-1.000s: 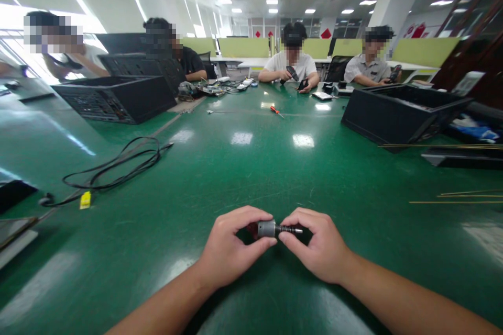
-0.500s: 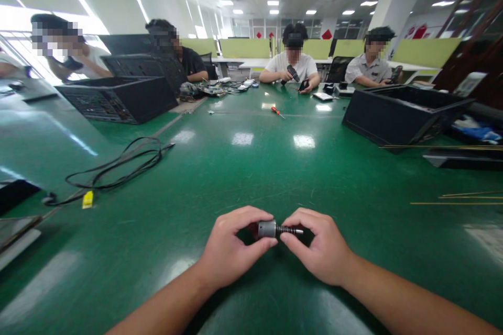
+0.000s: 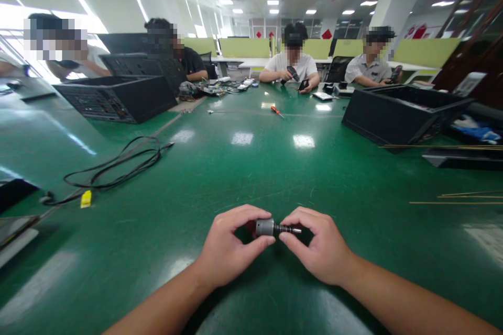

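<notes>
Drew the grey metal cylinder (image 3: pixel 264 227) a shade leftward since the earlier frame, in the head view; had it pinched between thumb and fingertips of the left hand (image 3: pixel 230 246), low over the green table (image 3: pixel 243 172); nipped the dark coiled shaft (image 3: pixel 295 230), jutting from its right end, in the right hand (image 3: pixel 324 246); looked like mid-handling, one part worked against the other; seemed to call for a steady left pinch and a careful pull or turn along the shaft.
</notes>
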The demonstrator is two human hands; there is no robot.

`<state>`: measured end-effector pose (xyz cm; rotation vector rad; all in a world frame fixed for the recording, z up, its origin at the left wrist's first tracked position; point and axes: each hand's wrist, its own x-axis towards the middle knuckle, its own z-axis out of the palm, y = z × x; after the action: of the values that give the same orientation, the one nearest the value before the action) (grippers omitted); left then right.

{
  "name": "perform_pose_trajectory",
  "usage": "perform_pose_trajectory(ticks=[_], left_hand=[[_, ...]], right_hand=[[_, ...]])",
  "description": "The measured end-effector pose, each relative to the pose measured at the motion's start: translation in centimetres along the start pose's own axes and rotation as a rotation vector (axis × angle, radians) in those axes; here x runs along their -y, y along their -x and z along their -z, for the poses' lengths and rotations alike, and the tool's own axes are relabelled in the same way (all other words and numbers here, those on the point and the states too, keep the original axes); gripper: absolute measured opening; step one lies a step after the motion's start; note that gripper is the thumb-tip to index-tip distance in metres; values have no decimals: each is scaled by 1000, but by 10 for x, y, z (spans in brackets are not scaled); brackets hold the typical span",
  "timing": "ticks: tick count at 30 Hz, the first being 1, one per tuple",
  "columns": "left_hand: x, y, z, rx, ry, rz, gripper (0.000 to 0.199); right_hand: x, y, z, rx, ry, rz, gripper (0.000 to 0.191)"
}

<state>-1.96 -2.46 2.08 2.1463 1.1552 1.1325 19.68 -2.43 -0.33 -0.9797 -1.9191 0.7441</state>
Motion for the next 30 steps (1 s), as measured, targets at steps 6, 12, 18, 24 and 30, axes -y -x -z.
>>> perform_pose_trajectory(ticks=[6, 12, 18, 24, 30], left_hand=[[1, 1, 1, -2, -7, 1, 24], [1, 0, 2, 10, 9, 5, 24], [2, 0, 2, 16, 5, 4, 24], [2, 1, 2, 8, -7, 4, 25], [1, 0, 4, 3, -5, 10, 25]], right_hand=[[0, -1, 0, -1, -12, 2, 4], [-1, -1, 1, 13, -20, 20, 1], [-1, -1, 2, 12, -18, 19, 1], [-1, -1, 2, 6, -18, 17, 2], [0, -1, 2, 5, -16, 19, 3]])
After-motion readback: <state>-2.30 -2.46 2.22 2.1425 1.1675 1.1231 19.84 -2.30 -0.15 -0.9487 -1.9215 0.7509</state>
